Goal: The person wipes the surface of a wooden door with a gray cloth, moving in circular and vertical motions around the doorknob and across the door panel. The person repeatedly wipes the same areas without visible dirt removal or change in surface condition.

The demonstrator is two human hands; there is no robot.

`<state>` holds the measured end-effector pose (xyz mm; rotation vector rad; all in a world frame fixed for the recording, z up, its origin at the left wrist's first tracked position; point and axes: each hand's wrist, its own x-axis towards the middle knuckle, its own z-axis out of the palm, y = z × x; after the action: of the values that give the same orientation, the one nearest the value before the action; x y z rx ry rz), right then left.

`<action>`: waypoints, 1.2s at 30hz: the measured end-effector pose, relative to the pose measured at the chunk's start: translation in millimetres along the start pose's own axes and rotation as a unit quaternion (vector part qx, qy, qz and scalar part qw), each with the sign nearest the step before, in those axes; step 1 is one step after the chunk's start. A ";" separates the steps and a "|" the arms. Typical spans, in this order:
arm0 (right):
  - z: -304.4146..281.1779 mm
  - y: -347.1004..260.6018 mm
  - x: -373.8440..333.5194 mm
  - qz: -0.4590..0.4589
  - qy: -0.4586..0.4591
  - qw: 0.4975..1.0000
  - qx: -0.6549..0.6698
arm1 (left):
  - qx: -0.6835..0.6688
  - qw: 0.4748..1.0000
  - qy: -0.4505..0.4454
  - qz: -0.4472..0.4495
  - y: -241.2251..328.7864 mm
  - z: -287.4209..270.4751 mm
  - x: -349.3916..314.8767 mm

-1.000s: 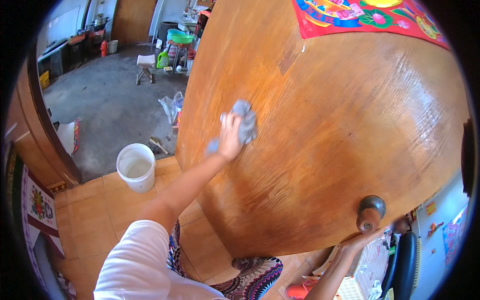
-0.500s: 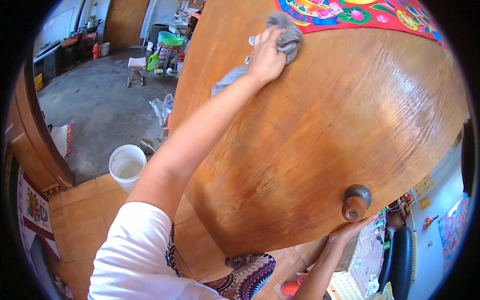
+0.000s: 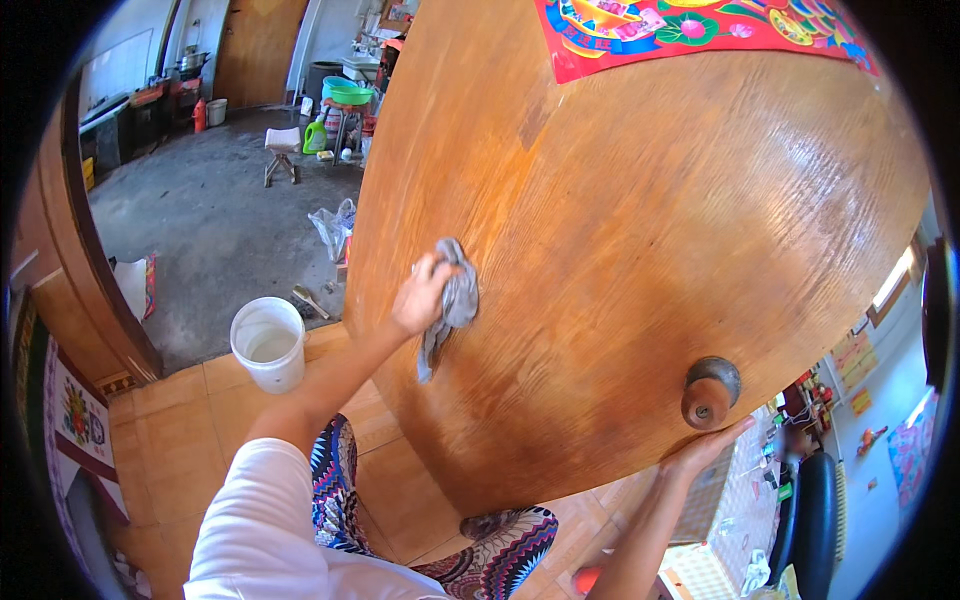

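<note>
A grey cloth is bunched under my left hand, whose fingers are closed on it. It lies against the left part of a brown wooden door, and one end of it hangs down. My right hand rests at the door's right edge, just below the round dark knob. Its fingers are stretched out along that edge, the palm partly hidden. A red printed poster with colourful pictures is stuck on the upper door. Streaks with a wet-looking sheen show on the wood.
On the tiled floor at left stands a white bucket with cloudy liquid, near a brush. Beyond the doorway are a small stool, a green jug and a plastic bag. A checked-cloth table stands at right.
My left hand has moved the cloth down and a little left over the door, from beside the poster to mid-height. My right hand stays at the edge near the knob.
</note>
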<state>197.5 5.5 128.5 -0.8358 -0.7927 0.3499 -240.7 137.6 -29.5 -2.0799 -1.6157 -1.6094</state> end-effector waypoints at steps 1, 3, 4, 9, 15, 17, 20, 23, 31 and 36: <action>-6.9 1.8 3.7 -0.009 0.003 1.000 -0.007 | -0.047 0.997 0.060 0.004 17.4 -8.0 22.7; -18.2 8.8 10.9 -0.022 -0.001 1.000 -0.023 | -0.085 0.974 0.211 0.019 60.5 -27.8 79.8; -9.7 6.7 7.8 -0.014 -0.008 1.000 -0.015 | -0.058 0.961 0.263 0.061 60.8 -40.4 116.5; 9.0 -16.8 -12.1 -0.002 0.007 1.000 -0.027 | -0.089 0.956 0.249 0.124 109.1 -66.5 203.4; 9.1 -13.2 -15.6 -0.048 0.068 0.994 -0.067 | -0.006 0.984 0.175 0.033 54.7 13.5 51.8; 15.5 -16.3 -16.6 -0.034 0.049 0.997 -0.047 | 0.005 0.993 0.121 -0.013 24.9 32.0 -4.7; 3.1 -10.5 -6.2 -0.013 0.003 1.000 -0.012 | -0.035 0.995 0.090 -0.032 8.1 19.2 -13.0; -8.5 -0.1 2.5 0.000 -0.021 1.000 0.017 | -0.104 0.973 0.205 0.035 42.5 -11.7 48.7; 8.4 -13.0 -7.7 -0.010 0.006 1.000 0.013 | -0.095 0.927 0.327 0.159 146.5 -63.2 203.7; 5.3 -9.8 -9.2 -0.001 0.024 1.000 0.014 | -0.021 0.962 0.238 0.131 109.5 -7.6 96.2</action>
<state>187.2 -3.1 133.8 -0.8144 -0.7425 0.3367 -174.3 148.9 99.9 -1.6532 -1.1081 -1.8661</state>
